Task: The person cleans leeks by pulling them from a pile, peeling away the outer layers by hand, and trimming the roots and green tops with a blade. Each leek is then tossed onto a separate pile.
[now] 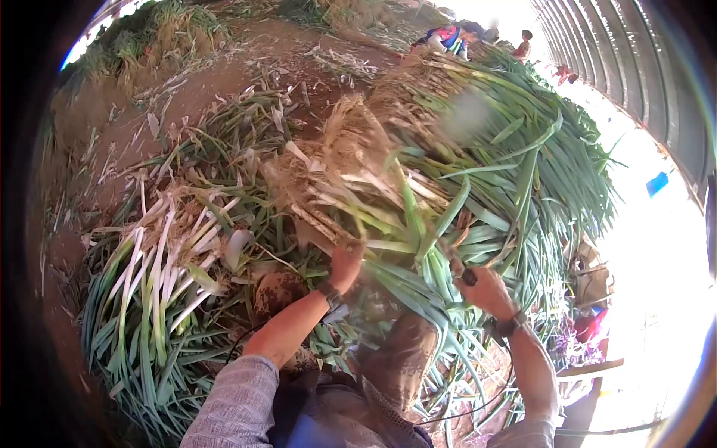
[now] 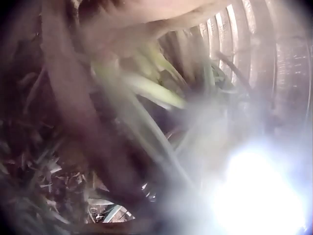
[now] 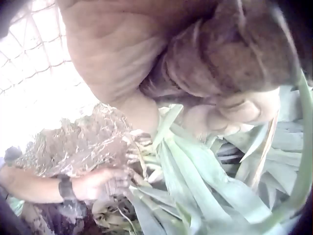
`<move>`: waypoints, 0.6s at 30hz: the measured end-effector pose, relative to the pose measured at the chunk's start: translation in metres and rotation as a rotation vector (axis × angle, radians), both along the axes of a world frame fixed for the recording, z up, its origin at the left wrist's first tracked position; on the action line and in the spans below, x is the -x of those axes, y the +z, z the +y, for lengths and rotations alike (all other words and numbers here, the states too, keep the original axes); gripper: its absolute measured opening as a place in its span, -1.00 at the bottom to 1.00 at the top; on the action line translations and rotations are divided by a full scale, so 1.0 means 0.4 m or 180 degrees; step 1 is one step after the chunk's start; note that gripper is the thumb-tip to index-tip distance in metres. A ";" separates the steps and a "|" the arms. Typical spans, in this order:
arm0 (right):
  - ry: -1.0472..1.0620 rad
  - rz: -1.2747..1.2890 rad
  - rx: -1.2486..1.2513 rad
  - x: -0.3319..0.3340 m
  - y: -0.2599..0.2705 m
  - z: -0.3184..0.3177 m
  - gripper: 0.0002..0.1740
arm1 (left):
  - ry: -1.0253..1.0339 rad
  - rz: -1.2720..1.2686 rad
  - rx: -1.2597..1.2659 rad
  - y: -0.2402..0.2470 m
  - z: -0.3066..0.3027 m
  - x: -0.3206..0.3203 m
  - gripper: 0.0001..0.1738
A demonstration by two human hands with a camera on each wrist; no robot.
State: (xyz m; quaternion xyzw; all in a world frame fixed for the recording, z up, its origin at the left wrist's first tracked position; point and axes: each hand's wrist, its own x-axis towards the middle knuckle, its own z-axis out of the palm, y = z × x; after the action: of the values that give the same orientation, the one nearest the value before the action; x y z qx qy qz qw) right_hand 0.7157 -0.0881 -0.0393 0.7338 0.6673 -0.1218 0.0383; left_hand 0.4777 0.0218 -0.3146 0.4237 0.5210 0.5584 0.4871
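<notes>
The leek being worked on is stretching between the two hands, right by the near left edge of the big leek heap. The left hand is holding it by the shaft, fingers curled round and looking pretty snug, but the left wrist view is mostly glaring and blurring, so I'm not able to tell if it's gripping one stalk or a few. The right hand is curling in too, and the right wrist view is showing a leaf blade poking out between thumb and fingers, so I'm reading that as a pinch on the greens, nearly closed. IMO this is looking like the leaf-stripping step: a neater bunch of leeks is lying on the ground off the heap's left side, white shafts showing, and leaf litter is spreading out behind it. For the next move, I'm thinking the left hand is needing to anchor the shaft while the right is peeling the outer leaf away along the stalk, going easy so the white part isn't snapping.
</notes>
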 end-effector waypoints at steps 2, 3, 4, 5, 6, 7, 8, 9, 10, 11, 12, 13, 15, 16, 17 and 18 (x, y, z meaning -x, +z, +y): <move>-0.0058 0.0214 -0.0463 -0.022 -0.019 0.028 -0.53 | -0.0134 0.0096 -0.0359 -0.020 0.009 -0.003 -0.82; -0.0198 0.0112 -0.0237 -0.015 -0.004 0.033 -0.53 | -0.0239 0.0066 -0.0624 -0.029 0.018 -0.011 -0.81; -0.0194 0.0099 -0.0245 -0.019 -0.001 0.039 -0.53 | -0.0339 0.0040 -0.0888 -0.039 0.027 -0.016 -0.80; -0.0161 0.0106 -0.0083 -0.028 -0.001 0.047 -0.52 | -0.0331 0.0032 -0.0893 -0.008 0.025 -0.014 -0.80; -0.0123 0.0110 0.0085 -0.030 -0.001 0.055 -0.52 | -0.0657 -0.0430 -0.0672 0.053 0.016 -0.013 -0.79; -0.0132 0.0155 0.0406 -0.010 0.030 0.054 -0.47 | -0.0975 -0.0898 -0.0441 0.094 0.017 -0.022 -0.77; -0.0116 0.0141 0.0415 -0.014 0.023 0.057 -0.47 | -0.0956 -0.0910 -0.0437 0.102 0.034 -0.044 -0.77; 0.0034 0.0142 0.0373 -0.024 0.011 0.058 -0.49 | -0.0621 -0.0728 -0.0839 0.108 0.059 -0.070 -0.67; 0.0178 0.0148 0.0329 -0.031 0.002 0.060 -0.50 | -0.0289 -0.0538 -0.1238 0.114 0.083 -0.091 -0.58; -0.0048 0.0648 0.0300 -0.016 0.023 0.055 -0.55 | -0.0284 -0.0543 -0.1239 0.137 0.101 -0.106 -0.58; -0.0045 0.0641 0.0298 -0.017 0.025 0.056 -0.55 | -0.0382 -0.0373 -0.0773 0.162 0.120 -0.119 -0.54; -0.0191 0.0758 0.0171 -0.023 0.025 0.055 -0.58 | -0.0488 -0.0198 -0.0308 0.182 0.134 -0.122 -0.51; -0.0179 0.0755 0.0094 -0.046 0.023 0.047 -0.55 | -0.0467 -0.0055 -0.0336 0.203 0.166 -0.131 -0.49; -0.0210 0.0749 0.0065 -0.055 0.024 0.035 -0.55 | -0.0429 0.0085 -0.0349 0.213 0.176 -0.141 -0.47; -0.0085 0.0458 -0.0023 -0.047 0.036 0.019 -0.53 | -0.0153 -0.0131 -0.0322 0.248 0.159 -0.142 -0.50; 0.0050 0.0159 -0.0099 -0.036 0.050 0.006 -0.52 | -0.0171 -0.0154 -0.0330 0.255 0.154 -0.150 -0.50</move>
State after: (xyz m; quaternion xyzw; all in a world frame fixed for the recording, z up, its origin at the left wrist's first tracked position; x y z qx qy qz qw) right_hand 0.7303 -0.0858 -0.0194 0.7257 0.6756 -0.1293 0.0111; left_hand 0.5379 0.0835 -0.2124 0.4485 0.4679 0.5814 0.4918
